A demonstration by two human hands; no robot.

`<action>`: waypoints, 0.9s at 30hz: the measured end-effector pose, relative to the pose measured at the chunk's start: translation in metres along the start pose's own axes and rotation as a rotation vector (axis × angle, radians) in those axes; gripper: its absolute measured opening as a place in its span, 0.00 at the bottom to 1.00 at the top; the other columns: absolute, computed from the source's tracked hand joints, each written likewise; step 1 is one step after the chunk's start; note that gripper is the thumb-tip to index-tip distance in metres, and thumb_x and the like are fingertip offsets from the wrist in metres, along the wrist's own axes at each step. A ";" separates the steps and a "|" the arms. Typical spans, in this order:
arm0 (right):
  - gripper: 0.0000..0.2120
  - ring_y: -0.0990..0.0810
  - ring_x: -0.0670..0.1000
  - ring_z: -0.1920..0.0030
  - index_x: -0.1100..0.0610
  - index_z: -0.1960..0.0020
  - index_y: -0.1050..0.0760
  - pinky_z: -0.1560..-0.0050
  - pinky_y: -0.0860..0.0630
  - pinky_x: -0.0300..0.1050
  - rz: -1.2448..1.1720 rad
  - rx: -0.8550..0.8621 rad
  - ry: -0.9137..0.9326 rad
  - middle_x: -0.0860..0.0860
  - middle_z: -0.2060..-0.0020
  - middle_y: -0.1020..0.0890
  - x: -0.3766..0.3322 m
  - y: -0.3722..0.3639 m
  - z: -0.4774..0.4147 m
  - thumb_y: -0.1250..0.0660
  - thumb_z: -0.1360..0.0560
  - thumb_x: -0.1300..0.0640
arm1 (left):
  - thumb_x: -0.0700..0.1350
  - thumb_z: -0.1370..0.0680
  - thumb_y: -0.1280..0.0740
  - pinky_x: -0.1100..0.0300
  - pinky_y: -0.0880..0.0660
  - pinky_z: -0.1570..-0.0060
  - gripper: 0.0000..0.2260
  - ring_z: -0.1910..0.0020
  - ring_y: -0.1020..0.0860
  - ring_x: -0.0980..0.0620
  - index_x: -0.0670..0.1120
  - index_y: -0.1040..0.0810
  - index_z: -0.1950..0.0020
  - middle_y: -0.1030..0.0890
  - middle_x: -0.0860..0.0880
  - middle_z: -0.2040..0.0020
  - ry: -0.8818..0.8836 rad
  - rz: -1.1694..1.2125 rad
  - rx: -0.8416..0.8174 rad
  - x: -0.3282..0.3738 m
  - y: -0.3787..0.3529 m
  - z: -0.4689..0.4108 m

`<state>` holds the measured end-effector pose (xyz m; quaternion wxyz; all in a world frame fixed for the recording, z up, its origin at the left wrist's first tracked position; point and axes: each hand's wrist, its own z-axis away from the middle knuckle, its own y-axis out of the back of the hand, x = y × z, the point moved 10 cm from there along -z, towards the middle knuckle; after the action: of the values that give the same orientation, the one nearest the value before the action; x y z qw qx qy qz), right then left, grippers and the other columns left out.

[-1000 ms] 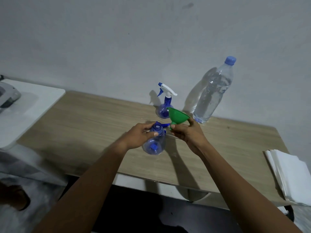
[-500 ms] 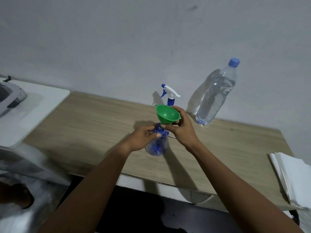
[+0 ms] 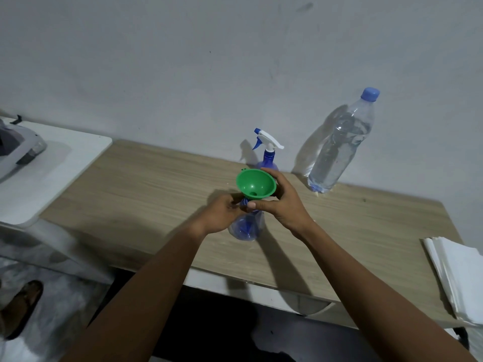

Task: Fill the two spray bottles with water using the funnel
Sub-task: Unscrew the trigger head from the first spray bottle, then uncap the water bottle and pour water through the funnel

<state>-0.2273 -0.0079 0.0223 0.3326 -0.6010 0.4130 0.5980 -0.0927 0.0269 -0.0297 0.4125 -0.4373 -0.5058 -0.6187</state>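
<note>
My left hand (image 3: 222,212) curls round the neck of the translucent blue plastic spray bottle (image 3: 247,228), which has no trigger head and stands upright on the pale wooden table (image 3: 146,184). My right hand (image 3: 282,205) pinches the green plastic funnel (image 3: 256,184) just above that bottle's mouth, thumb by the spout and fingers behind the bowl. Behind that bottle stands the second blue spray bottle with a white trigger (image 3: 269,155). Farther back and to its right is the clear blue-capped water bottle (image 3: 337,150).
</note>
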 end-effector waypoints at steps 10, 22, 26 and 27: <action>0.39 0.19 0.49 0.38 0.59 0.29 0.29 0.41 0.23 0.40 0.005 0.013 0.016 0.54 0.37 0.19 -0.002 0.000 0.001 0.19 0.36 0.69 | 0.48 0.22 0.31 0.41 0.25 0.35 0.14 0.39 0.19 0.49 0.48 0.19 0.37 0.15 0.48 0.42 -0.020 -0.047 0.013 0.002 -0.001 0.002; 0.39 0.22 0.46 0.53 0.49 0.30 0.28 0.48 0.19 0.44 0.029 0.034 -0.083 0.52 0.47 0.19 0.013 0.050 0.022 0.19 0.35 0.68 | 0.55 0.28 0.25 0.44 0.24 0.36 0.21 0.40 0.20 0.47 0.59 0.22 0.36 0.18 0.50 0.40 -0.037 -0.073 0.241 0.008 0.004 0.025; 0.34 0.24 0.52 0.53 0.48 0.33 0.26 0.45 0.19 0.53 0.045 0.141 -0.118 0.54 0.47 0.19 0.011 0.098 0.025 0.18 0.34 0.64 | 0.55 0.35 0.22 0.48 0.22 0.48 0.22 0.51 0.22 0.50 0.50 0.25 0.46 0.22 0.53 0.50 -0.127 -0.298 0.826 0.020 0.003 0.088; 0.34 0.24 0.52 0.53 0.49 0.32 0.27 0.45 0.19 0.51 0.063 0.163 -0.115 0.54 0.46 0.19 0.007 0.110 0.025 0.18 0.33 0.62 | 0.55 0.35 0.24 0.46 0.23 0.53 0.20 0.56 0.24 0.48 0.48 0.27 0.51 0.24 0.52 0.55 -0.171 -0.357 0.896 0.028 -0.012 0.099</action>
<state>-0.3373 -0.0340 0.0242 0.3844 -0.5233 0.4595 0.6060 -0.0992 0.1247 0.0047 0.4043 -0.1725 -0.8215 -0.3631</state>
